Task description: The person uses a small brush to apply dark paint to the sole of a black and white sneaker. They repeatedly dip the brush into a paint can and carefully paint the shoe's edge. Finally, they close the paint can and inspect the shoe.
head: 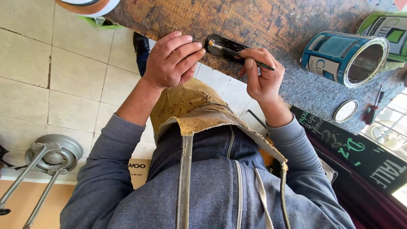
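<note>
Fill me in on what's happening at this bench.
A person in a grey hoodie and worn leather apron is brushing a small dark piece held at the edge of a stained workbench. The left hand steadies the piece while the right hand works a thin brush across it. An open blue tin lies on its side on the bench, its lid and a red-handled screwdriver beside it.
</note>
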